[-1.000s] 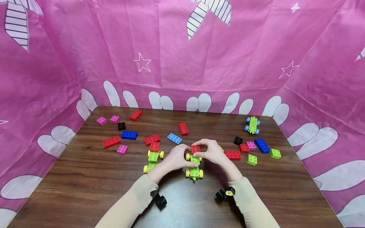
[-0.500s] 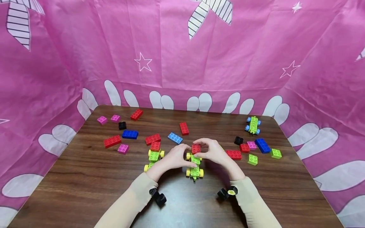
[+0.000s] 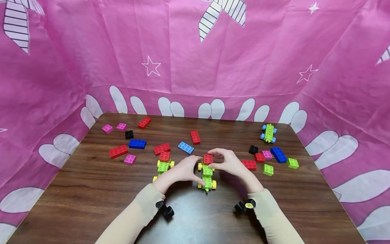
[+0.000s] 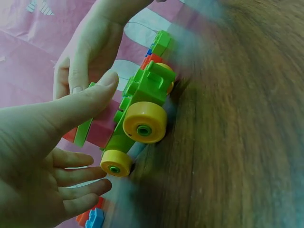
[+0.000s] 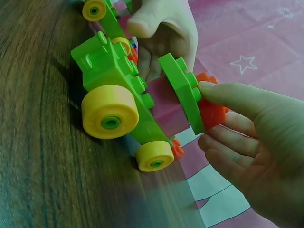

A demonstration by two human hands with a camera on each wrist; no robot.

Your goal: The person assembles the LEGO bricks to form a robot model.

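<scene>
Green car between left hand and right hand

It stands on its yellow wheels on the brown desk, lengthwise to the person, with one hand on either side. On its base sits a pink block, over that a green plate, and on the plate's far end a red block.

The right hand comes in at that far end, thumb on one side of the red block and fingers on the other, pinching it. The left hand is spread wide: its thumb reaches along the car's near half, the fingers are parted from it, and I can't tell whether the thumb touches. It grips nothing.

Just left of the left hand is a second car, partly behind the forearm, with a red brick on its far end. Beyond the hands lies a light blue brick; to the right of the right hand, a long red brick. Near the far right corner stands a blue-wheeled car, well apart from both hands.
</scene>
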